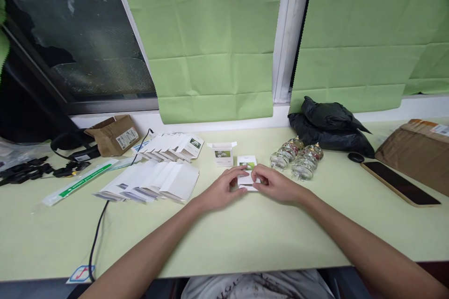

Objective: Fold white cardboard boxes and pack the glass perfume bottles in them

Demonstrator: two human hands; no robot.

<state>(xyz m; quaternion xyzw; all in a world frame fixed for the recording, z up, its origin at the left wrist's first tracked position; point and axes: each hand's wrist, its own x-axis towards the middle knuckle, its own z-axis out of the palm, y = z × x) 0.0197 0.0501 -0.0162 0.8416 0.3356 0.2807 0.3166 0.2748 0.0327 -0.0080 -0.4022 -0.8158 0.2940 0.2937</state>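
A small white cardboard box (248, 160) with a green printed picture lies on the table in front of me. My left hand (224, 189) grips its left side, thumb near the lower end and fingers across the upper face. My right hand (275, 184) is closed at the right edge, its curled fingers at the near end flap; the fingertips are partly hidden. Just left of it stands a similar white box (223, 159) with its top flaps spread. Farther left are a row of flattened white boxes (180, 181) and a second row of white boxes (189, 145) behind.
Several clear-wrapped round ornaments (303, 167) sit right of my hands. Beyond them are black plastic bags (333, 138), a phone (400, 183) and a brown package (416, 156). At left lie an opened brown carton (117, 135), a green-and-white packet (82, 181) and a black cable (99, 229).
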